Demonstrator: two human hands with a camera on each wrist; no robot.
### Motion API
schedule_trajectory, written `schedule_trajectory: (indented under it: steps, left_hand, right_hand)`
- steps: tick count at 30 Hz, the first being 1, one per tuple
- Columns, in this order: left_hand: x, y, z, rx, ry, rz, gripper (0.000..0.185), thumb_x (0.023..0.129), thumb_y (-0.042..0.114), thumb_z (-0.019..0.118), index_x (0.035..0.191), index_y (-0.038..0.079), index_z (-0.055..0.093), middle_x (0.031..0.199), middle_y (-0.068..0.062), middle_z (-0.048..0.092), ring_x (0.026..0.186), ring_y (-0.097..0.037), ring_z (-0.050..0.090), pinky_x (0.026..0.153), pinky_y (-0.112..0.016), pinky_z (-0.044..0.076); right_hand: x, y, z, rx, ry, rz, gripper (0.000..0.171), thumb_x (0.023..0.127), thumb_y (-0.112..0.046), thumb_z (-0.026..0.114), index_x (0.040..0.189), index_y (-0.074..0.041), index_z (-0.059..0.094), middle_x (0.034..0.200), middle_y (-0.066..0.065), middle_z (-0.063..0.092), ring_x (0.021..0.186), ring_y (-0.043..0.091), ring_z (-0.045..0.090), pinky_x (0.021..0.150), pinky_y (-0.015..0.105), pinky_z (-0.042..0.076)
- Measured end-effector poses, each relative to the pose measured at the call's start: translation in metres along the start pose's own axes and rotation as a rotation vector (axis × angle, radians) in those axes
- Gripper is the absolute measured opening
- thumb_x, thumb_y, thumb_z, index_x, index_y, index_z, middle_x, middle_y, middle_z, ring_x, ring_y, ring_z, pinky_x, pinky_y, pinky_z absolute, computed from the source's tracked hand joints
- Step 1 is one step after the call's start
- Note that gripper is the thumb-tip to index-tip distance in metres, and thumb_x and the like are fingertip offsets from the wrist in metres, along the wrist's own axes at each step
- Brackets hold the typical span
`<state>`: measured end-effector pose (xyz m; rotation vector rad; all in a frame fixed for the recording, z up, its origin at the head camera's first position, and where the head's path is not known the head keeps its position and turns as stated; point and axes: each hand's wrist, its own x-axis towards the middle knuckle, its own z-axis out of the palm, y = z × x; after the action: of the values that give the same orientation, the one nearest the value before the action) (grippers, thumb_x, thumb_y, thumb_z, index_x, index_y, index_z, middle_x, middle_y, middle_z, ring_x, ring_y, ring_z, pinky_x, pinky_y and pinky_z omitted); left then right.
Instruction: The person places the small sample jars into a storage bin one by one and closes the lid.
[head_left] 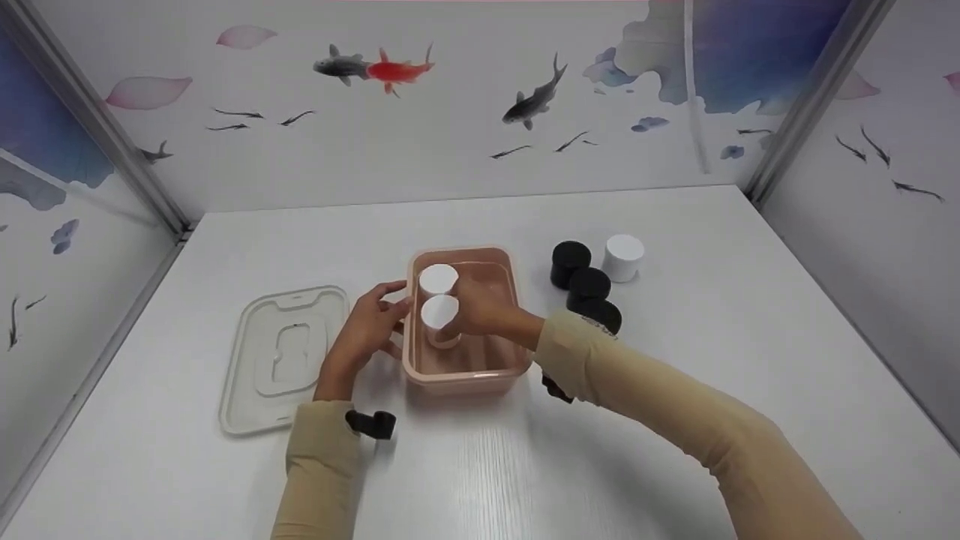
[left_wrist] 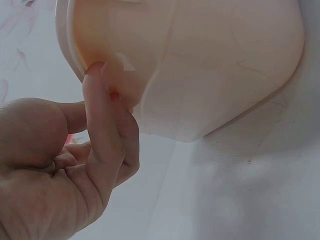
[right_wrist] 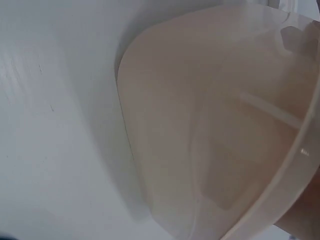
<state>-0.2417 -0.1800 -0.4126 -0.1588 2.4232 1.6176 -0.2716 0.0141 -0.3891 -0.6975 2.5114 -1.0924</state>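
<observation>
At centre, on a white table (head_left: pixel 465 465), an open pink tub (head_left: pixel 466 379). At its left wall, the left hand (head_left: pixel 369 324), reaching forward, loosely bent at the fingers, touching the outside just under the rim and gripping nothing visibly. Over the right rim, on a forearm (head_left: pixel 667 401) slanting in from lower right, the right hand (head_left: pixel 484 306), lowered into the tub, curled around the nearer white cylinder (head_left: pixel 438 309), with fingertips partly hidden. Just behind, inside, the farther white cylinder (head_left: pixel 438 280). Leftward, a flat pale lid (head_left: pixel 274 345); rightward, three black cylinders (head_left: pixel 589 283) beside another white cylinder (head_left: pixel 624 259).
</observation>
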Motion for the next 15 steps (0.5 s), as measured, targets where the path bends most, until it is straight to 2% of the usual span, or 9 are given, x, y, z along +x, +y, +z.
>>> schedule_trajectory:
  steps: [4,8,12,15]
  left_hand:
    - [0.001,-0.001,0.000,0.004,-0.006,0.005,0.051,0.106,0.032,0.050,0.154,0.017,0.038,0.122,-0.020,0.064,0.094,-0.021,0.069,0.057,-0.031,0.062]
    - [0.001,-0.002,0.000,0.005,-0.007,0.003,0.051,0.106,0.033,0.050,0.153,0.018,0.038,0.123,-0.019,0.064,0.095,-0.022,0.069,0.058,-0.030,0.062]
    - [0.001,-0.002,0.001,0.005,-0.001,0.000,0.050,0.106,0.033,0.050,0.153,0.018,0.039,0.124,-0.018,0.064,0.095,-0.022,0.069,0.057,-0.030,0.062]
    - [0.001,-0.002,0.001,0.004,0.005,0.005,0.050,0.106,0.031,0.051,0.153,0.017,0.040,0.123,-0.019,0.064,0.093,-0.022,0.070,0.056,-0.030,0.061]
  right_hand:
    - [0.001,-0.001,-0.006,0.006,-0.024,0.047,0.093,0.077,-0.009,0.087,0.153,-0.009,0.034,0.149,0.017,0.047,0.136,0.031,0.050,0.116,0.044,0.044]
    - [0.002,-0.005,-0.018,-0.022,-0.016,0.128,0.082,0.079,-0.018,0.087,0.146,-0.002,0.044,0.142,0.019,0.054,0.130,0.031,0.056,0.106,0.041,0.052]
    - [-0.003,-0.007,-0.033,0.071,0.006,0.108,0.070,0.079,-0.014,0.086,0.141,-0.005,0.054,0.139,0.019,0.057,0.129,0.032,0.057,0.104,0.041,0.054]
    - [-0.009,-0.007,-0.042,0.149,0.014,0.102,0.065,0.082,-0.012,0.083,0.139,-0.004,0.054,0.137,0.018,0.057,0.128,0.032,0.057,0.105,0.041,0.053]
